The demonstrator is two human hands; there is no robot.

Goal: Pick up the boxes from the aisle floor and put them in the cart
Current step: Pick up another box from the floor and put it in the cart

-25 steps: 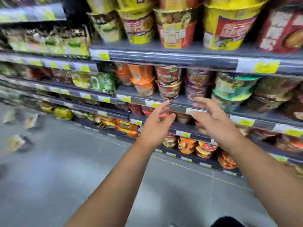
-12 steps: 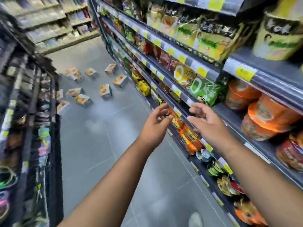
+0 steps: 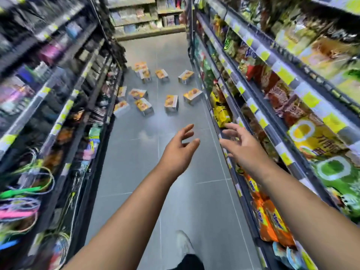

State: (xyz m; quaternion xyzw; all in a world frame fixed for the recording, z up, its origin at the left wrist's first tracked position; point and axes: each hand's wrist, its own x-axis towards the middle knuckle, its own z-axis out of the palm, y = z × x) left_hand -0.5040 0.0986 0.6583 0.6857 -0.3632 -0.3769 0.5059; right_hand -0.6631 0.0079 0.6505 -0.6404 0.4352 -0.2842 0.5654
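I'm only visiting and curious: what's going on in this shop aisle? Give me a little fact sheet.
Place: shop aisle, grey floor, stocked shelves on both sides
Spill: about ten boxes scattered on the floor ahead, beyond the hands
Hands: left hand and right hand held out, fingers loosely spread, holding nothing
Missing: the cart is not in view
Stage: no box in hand

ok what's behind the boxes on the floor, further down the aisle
Behind the boxes the grey floor runs on to a cross shelf of blurred goods at the aisle's end. The floor right under each box is covered, and no cart is in view.
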